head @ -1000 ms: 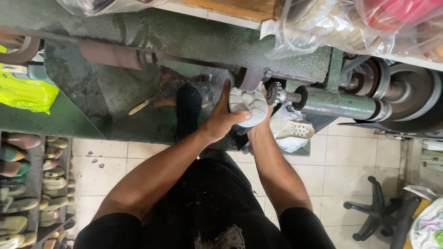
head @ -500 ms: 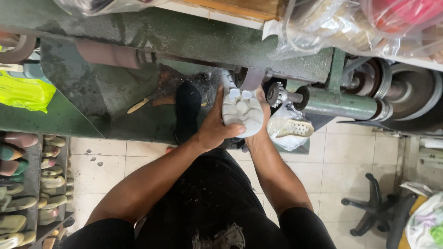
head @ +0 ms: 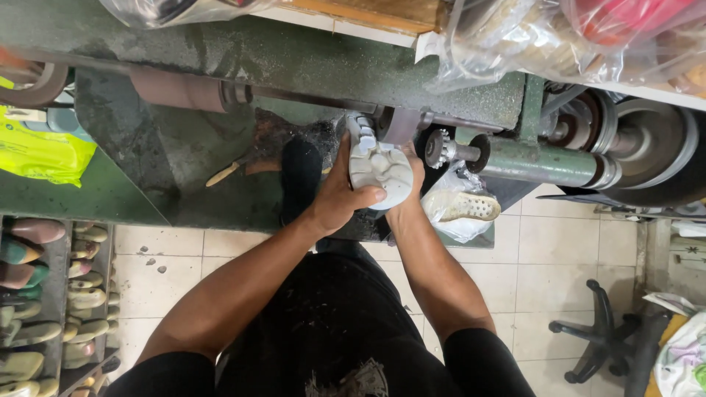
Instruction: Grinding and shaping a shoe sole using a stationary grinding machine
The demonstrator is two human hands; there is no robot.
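Both hands close around a white shoe sole (head: 381, 170), tread side up, just above the middle of the view. The left hand (head: 340, 197) wraps it from seven o'clock, thumb across the tread. The right hand (head: 409, 192) grips from five o'clock, mostly hidden under the sole. The sole's top end touches the green grinding machine (head: 294, 55) near its small wheel (head: 435, 148) at three o'clock. A bagged shoe (head: 462, 209) lies at four o'clock; racked soles (head: 33, 294) fill eight o'clock.
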